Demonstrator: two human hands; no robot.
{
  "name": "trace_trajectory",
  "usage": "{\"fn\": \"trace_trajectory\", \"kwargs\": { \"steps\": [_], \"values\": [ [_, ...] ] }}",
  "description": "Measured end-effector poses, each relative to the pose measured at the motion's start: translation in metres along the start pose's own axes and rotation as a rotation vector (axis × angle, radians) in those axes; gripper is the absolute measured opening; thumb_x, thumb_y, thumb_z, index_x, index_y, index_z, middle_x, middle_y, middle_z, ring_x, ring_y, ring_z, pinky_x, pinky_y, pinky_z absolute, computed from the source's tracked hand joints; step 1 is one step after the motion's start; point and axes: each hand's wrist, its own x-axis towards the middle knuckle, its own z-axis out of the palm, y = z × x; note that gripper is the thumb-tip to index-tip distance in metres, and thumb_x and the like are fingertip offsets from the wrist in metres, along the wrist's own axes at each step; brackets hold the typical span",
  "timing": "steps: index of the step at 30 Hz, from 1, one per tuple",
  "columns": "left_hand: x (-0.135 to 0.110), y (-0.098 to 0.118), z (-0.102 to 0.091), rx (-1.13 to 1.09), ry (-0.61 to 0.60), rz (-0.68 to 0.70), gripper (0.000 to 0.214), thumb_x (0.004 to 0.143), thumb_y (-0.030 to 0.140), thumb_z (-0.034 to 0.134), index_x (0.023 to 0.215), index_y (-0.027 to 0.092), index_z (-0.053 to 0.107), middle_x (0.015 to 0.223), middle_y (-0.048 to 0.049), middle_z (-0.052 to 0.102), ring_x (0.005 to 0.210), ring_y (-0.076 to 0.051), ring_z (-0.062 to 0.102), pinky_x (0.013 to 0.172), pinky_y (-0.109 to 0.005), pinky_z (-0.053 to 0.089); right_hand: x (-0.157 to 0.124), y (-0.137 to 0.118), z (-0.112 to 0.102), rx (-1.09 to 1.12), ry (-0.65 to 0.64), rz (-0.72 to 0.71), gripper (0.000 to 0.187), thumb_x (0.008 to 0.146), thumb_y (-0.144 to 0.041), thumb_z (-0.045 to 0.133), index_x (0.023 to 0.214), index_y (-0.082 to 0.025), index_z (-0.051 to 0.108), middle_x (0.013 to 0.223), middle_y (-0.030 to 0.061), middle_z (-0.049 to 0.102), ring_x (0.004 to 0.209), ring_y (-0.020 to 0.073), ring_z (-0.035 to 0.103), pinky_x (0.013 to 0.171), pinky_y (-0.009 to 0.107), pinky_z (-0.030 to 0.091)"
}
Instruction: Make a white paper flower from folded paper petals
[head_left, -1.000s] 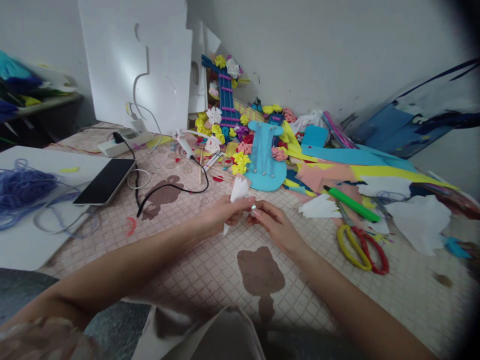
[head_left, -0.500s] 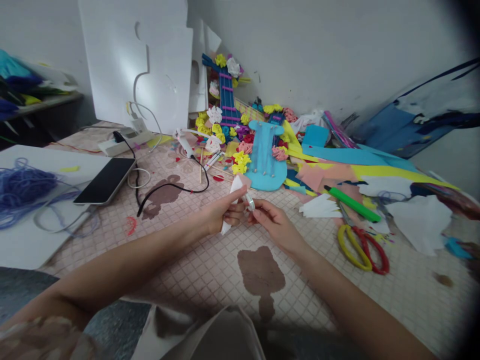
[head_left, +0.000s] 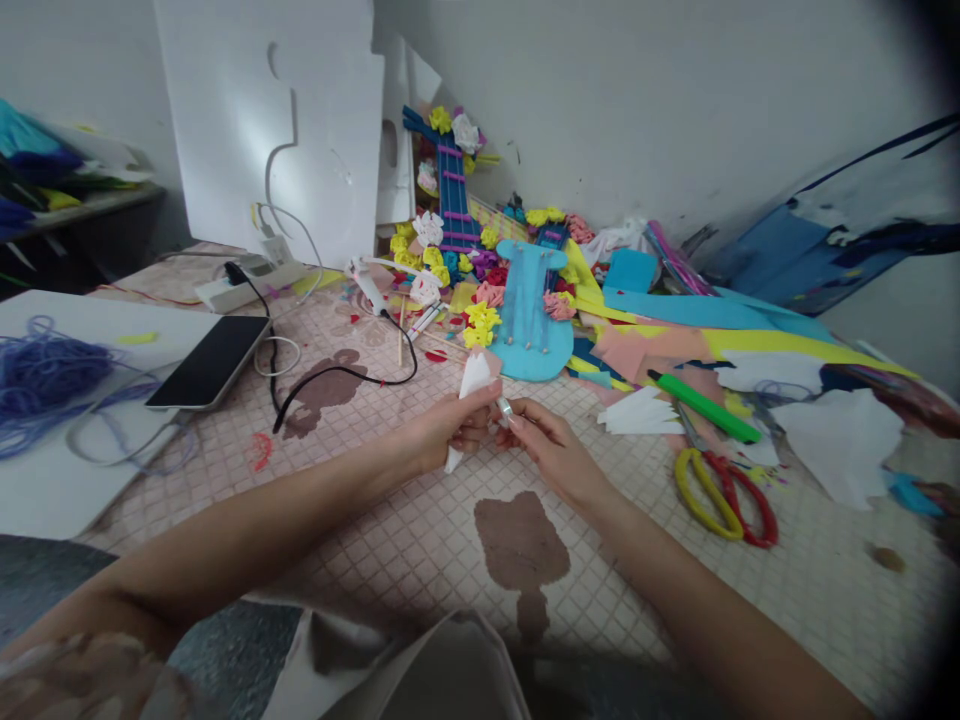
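near the left edge of the pink checked table (head_left: 390, 560): a tangle of blue yarn (head_left: 41, 370) and a flat black phone (head_left: 210, 362). mid-table, toward the near edge, the left hand (head_left: 442, 432) is closed around a folded white paper piece (head_left: 474, 378), held above the cloth. the right hand (head_left: 551, 445) meets it, fingertips pinching a small silvery object (head_left: 505, 408), too small to identify. toward the right edge lie yellow-and-red-handled scissors (head_left: 720, 490).

There are two hands, the left hand (head_left: 442, 436) and the right hand (head_left: 546, 442), plus one white paper piece (head_left: 476, 376), one pair of scissors (head_left: 711, 472), one green marker (head_left: 705, 408) and one phone (head_left: 210, 362).
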Motion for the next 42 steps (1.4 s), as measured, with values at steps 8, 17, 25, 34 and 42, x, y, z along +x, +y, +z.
{"fn": "trace_trajectory", "kwargs": {
  "steps": [8,17,25,34,42],
  "values": [
    [0.002,0.008,-0.003,-0.250,-0.077,-0.197,0.045,0.085,0.049,0.055,0.059,0.014,0.043,0.046,0.0116,0.016,0.035,-0.001,0.008,0.030,-0.011,0.012,0.000,-0.004,0.001,-0.042,-0.008,-0.022,0.020,0.086,-0.038,0.055,0.099,-0.024,0.061,0.080,-0.0004,0.055,0.071,0.0122,0.054,0.070,0.029,0.048],
    [0.001,0.000,-0.001,-0.028,-0.035,-0.028,0.046,0.069,0.049,0.072,0.060,0.014,0.043,0.048,0.0119,0.019,0.038,0.000,0.010,0.033,-0.012,0.009,0.000,-0.002,0.000,-0.053,-0.009,-0.026,0.021,0.086,-0.040,0.054,0.095,-0.022,0.060,0.089,0.0016,0.058,0.072,0.0124,0.054,0.070,0.029,0.046],
    [0.000,-0.003,0.000,0.042,0.002,0.029,0.048,0.068,0.049,0.072,0.058,0.015,0.041,0.047,0.0109,0.022,0.038,0.000,0.013,0.034,-0.014,0.009,-0.001,-0.002,0.001,-0.039,0.015,-0.002,0.021,0.087,-0.040,0.052,0.087,-0.021,0.059,0.078,0.0002,0.055,0.072,0.0132,0.054,0.068,0.028,0.045],
    [0.003,0.009,-0.005,-0.180,-0.072,-0.248,0.044,0.077,0.051,0.063,0.062,0.014,0.046,0.045,0.0124,0.017,0.036,0.000,0.008,0.031,-0.011,0.009,-0.001,-0.007,-0.003,-0.075,-0.057,0.080,0.030,0.087,-0.043,0.053,0.104,-0.020,0.059,0.062,-0.0051,0.048,0.047,0.0072,0.043,0.043,0.021,0.037],
    [0.001,0.005,0.000,-0.105,-0.014,-0.218,0.048,0.072,0.052,0.068,0.057,0.014,0.042,0.045,0.0122,0.018,0.036,0.000,0.009,0.032,-0.011,0.009,-0.003,-0.006,-0.001,-0.035,-0.045,0.107,0.029,0.086,-0.044,0.053,0.100,-0.019,0.061,0.062,-0.0033,0.055,0.049,0.0080,0.047,0.046,0.021,0.040]
  ]
}}
